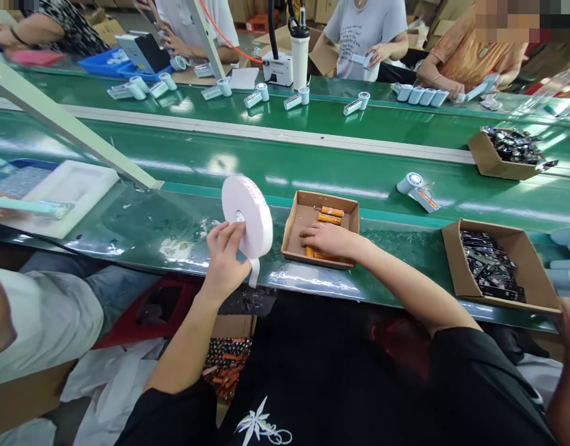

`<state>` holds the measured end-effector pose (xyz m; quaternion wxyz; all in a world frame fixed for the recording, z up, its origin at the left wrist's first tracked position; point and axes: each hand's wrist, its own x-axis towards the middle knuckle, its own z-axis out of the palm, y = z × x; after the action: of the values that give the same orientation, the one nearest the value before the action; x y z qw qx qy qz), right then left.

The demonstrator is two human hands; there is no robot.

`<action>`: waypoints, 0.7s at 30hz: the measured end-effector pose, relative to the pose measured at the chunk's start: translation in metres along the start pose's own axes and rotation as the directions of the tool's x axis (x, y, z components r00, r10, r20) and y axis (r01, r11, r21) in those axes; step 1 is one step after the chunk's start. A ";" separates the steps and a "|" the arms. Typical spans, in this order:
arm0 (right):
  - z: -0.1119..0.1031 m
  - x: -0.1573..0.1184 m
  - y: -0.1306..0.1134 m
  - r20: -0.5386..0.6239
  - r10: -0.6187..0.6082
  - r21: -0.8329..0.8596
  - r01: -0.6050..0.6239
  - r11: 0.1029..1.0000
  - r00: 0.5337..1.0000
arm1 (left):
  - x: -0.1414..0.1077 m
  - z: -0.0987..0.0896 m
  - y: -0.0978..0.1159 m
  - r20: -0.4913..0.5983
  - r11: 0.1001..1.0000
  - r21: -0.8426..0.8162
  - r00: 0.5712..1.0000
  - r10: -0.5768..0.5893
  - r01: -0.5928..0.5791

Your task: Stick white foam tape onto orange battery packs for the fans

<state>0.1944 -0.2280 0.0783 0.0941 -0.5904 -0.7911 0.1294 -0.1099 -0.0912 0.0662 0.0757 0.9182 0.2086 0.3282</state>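
Observation:
My left hand (227, 257) grips a roll of white tape (257, 217) by its core, holding it upright above the bench edge. A loose tape end (254, 272) hangs beneath the roll. My right hand (329, 240) reaches into a shallow cardboard tray (292, 238) that holds several orange cylindrical batteries (330, 219). Its fingers are bent down and drawn together over the batteries. Whatever lies between those fingertips is hidden by the hand.
Right of the tray stands a cardboard box (456, 266) of dark circuit boards. On the green conveyor lies a pale blue cylindrical device (411, 182) with a wired battery piece. A white board (87, 192) lies left. Co-workers sit opposite and on both sides; a slanted post (75, 124) crosses at left.

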 end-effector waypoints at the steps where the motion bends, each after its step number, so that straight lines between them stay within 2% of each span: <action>1: 0.001 -0.002 0.001 0.022 0.025 0.024 -0.025 0.999 0.999 | 0.001 0.002 0.003 -0.004 0.999 0.019 1.000 0.028 -0.028; 3: 0.000 -0.009 0.001 0.005 0.111 0.126 -0.111 0.986 0.994 | 0.002 0.004 0.008 -0.007 0.998 0.045 0.999 0.050 -0.050; 5: -0.006 -0.021 -0.002 -0.128 0.251 0.364 -0.190 0.912 0.959 | 0.001 0.003 0.013 -0.009 0.997 0.063 0.998 0.055 -0.054; 6: -0.009 -0.027 -0.005 -0.195 0.322 0.518 -0.181 0.836 0.927 | 0.000 0.002 0.015 -0.007 0.996 0.071 0.998 0.060 -0.060; 8: -0.013 -0.040 -0.015 -0.264 0.436 0.767 -0.087 0.636 0.860 | -0.001 -0.001 0.022 0.008 0.993 0.086 0.997 0.080 -0.080; 10: -0.014 -0.050 -0.028 -0.261 0.505 0.874 -0.021 0.486 0.823 | -0.002 -0.004 0.029 0.029 0.988 0.107 0.994 0.105 -0.108; 11: -0.013 -0.053 -0.035 -0.260 0.533 0.890 -0.015 0.457 0.805 | -0.002 -0.005 0.033 0.038 0.985 0.120 0.992 0.120 -0.123; 13: -0.010 -0.057 -0.048 -0.303 0.583 0.875 -0.022 0.483 0.754 | -0.001 -0.005 0.041 0.041 0.976 0.143 0.986 0.159 -0.163; 16: -0.007 -0.060 -0.061 -0.484 0.602 0.743 -0.066 0.667 0.635 | 0.002 -0.003 0.051 0.023 0.959 0.168 0.974 0.227 -0.228; 19: -0.006 -0.063 -0.068 -0.668 0.532 0.560 -0.119 0.820 0.521 | 0.005 -0.001 0.056 0.015 0.946 0.190 0.964 0.266 -0.264; 21: -0.003 -0.065 -0.073 -0.726 0.484 0.479 -0.145 0.866 0.489 | 0.007 0.000 0.057 0.015 0.941 0.202 0.962 0.274 -0.271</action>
<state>0.1478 -0.3099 0.1041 0.5336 -0.6893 -0.4899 -0.0081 -0.0859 -0.1398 0.0858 -0.0656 0.9389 0.1123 0.3186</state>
